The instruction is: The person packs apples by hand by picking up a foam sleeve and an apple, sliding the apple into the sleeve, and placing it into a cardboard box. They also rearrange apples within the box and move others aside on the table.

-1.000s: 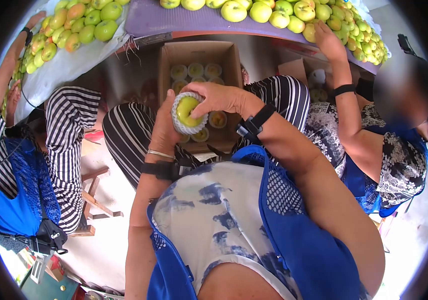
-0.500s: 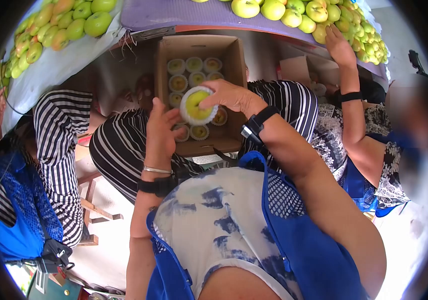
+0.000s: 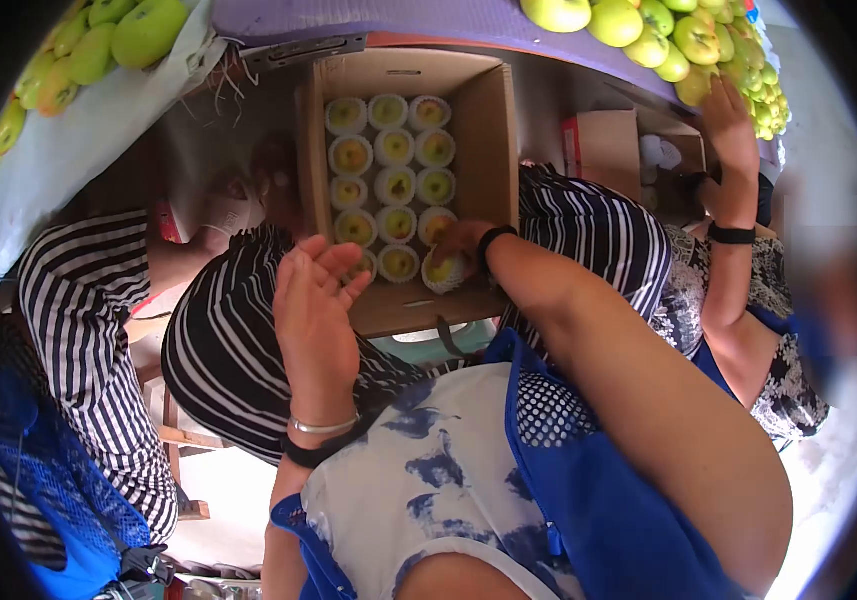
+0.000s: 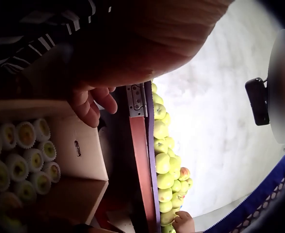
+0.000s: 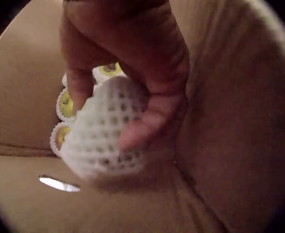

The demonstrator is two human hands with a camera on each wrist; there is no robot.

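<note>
My right hand reaches into the near right corner of a cardboard box. Its fingers and thumb grip an apple in a white foam net sleeve, as the right wrist view shows up close. Rows of other sleeved apples sit in the box, their tops showing inside frilled sleeve edges. At the box's near left edge, my left hand is held up with the palm turned inward and fingers loosely spread, holding nothing. In the left wrist view, the fingers of this left hand overlap the box's side.
A purple-covered table with piled green apples runs along the far side. Another person's hand touches that pile. A second cardboard box stands to the right. Someone in striped trousers sits at left.
The right hand has carried the sleeved apple away from the left hand, down into the box's near right corner. My left hand has let go of it and opened.
</note>
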